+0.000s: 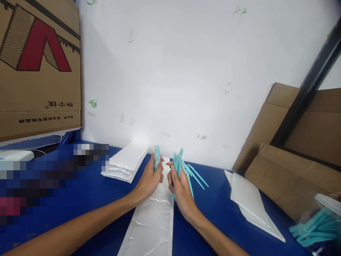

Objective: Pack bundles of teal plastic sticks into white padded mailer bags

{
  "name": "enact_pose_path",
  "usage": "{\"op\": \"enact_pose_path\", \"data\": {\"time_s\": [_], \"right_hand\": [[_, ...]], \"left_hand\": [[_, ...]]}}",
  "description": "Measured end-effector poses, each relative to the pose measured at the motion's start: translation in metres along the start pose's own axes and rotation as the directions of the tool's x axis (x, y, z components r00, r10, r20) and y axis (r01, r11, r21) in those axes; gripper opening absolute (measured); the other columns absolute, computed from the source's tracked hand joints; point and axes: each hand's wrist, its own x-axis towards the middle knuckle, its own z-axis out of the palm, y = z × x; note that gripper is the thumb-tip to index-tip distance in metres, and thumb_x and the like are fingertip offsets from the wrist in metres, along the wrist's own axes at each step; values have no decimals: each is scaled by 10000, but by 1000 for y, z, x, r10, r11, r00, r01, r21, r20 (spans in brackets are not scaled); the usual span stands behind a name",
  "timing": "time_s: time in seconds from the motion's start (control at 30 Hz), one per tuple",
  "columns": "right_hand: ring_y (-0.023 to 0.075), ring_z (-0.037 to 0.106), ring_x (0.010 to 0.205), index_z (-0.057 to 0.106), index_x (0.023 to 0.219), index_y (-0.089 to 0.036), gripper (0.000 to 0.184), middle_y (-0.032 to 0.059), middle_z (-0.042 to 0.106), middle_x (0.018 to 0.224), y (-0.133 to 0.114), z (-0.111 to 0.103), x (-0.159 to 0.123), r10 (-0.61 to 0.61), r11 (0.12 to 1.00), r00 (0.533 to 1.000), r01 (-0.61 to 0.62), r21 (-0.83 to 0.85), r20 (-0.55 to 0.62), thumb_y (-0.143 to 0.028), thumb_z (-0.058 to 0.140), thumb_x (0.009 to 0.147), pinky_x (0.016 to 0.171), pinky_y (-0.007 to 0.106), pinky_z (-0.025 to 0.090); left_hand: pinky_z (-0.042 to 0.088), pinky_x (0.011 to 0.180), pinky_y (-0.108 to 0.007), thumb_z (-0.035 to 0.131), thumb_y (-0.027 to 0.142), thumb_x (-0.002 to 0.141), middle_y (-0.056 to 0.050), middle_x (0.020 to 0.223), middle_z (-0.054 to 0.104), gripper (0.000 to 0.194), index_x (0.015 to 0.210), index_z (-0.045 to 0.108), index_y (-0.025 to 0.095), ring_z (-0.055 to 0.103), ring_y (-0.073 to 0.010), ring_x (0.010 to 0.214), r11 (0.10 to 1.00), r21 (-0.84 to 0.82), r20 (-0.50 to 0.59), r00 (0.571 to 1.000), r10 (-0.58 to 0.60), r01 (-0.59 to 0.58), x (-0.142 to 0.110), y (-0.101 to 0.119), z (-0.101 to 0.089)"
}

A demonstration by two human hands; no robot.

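Note:
My left hand is closed around a few teal plastic sticks, held upright. Close by on its right, my right hand grips a bunch of similar teal plastic sticks, thumb pressed against them. More loose teal sticks lie fanned out on the table just behind and right of my right hand. Under both hands stretches a long white plastic sheet or pouch, wrinkled and shiny. How many sticks each hand holds is hidden by the fingers.
On the blue table, a stack of white pouches lies left and more white pouches lie right. A clear jar of teal sticks stands front right. Cardboard leans right; a large box is left. Behind is a white wall.

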Motion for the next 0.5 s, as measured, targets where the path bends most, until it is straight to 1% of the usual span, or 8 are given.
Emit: {"op": "enact_pose_path", "data": {"time_s": [0.07,0.13,0.2,0.23,0.27,0.37,0.43,0.5], "right_hand": [[127,459,642,497,1293,-281,379,-30,504,768,-2,-2,-1,33,999,999,-33,-24,-18,-500,446,989,649,250,427],[149,541,754,455,1344,-305,406,-2,591,910,-5,-2,-3,37,996,997,-42,-73,-61,-487,463,981,760,289,460],[184,598,889,408,1385,-305,447,28,637,1057,-8,-2,-4,38,990,995,-50,-132,-98,-478,469,977,841,329,465],[204,609,972,392,1398,-294,466,45,644,1124,-9,-2,-4,30,986,994,-47,-158,-109,-472,473,975,875,342,461],[222,604,1055,381,1407,-278,480,63,641,1185,-9,-2,-5,13,983,994,-33,-181,-110,-461,477,974,907,352,454],[243,576,1187,336,1437,-236,505,102,623,1281,-9,-1,-6,-57,972,997,42,-232,-58,-399,470,978,959,361,442],[236,562,1221,296,1460,-231,524,107,603,1322,-10,-1,-7,-71,966,997,64,-251,-20,-362,460,981,987,363,430],[227,532,1260,273,1480,-239,549,100,579,1354,-13,0,-7,-58,968,998,57,-244,1,-343,467,977,1024,366,405]], "left_hand": [[289,448,-200,588,440,865,89,561,411,241,941,555,214,357,-78,428,998,-41,5,998,-56,57,1,7,-2],[192,421,-198,586,474,864,97,554,321,279,833,532,203,242,-61,423,990,-77,72,991,-113,119,-2,15,-1],[151,419,-210,576,509,869,96,547,271,343,752,508,195,191,-60,435,983,-84,150,978,-146,160,-8,21,1],[168,424,-213,589,510,863,91,543,282,352,737,516,190,208,-61,441,983,-82,177,973,-145,162,-11,23,3],[217,439,-213,622,495,845,82,543,329,340,741,539,183,265,-66,454,986,-76,198,971,-132,149,-15,25,6],[405,610,-239,716,431,781,17,656,558,293,815,624,156,513,-128,630,995,-53,221,972,-73,87,-21,26,13],[441,703,-264,715,432,782,-11,734,626,300,830,644,145,577,-169,740,997,-38,189,980,-62,70,-22,24,15],[448,703,-263,694,448,797,-15,739,637,310,797,638,143,589,-172,748,998,-11,119,991,-68,70,-19,22,15]]}}
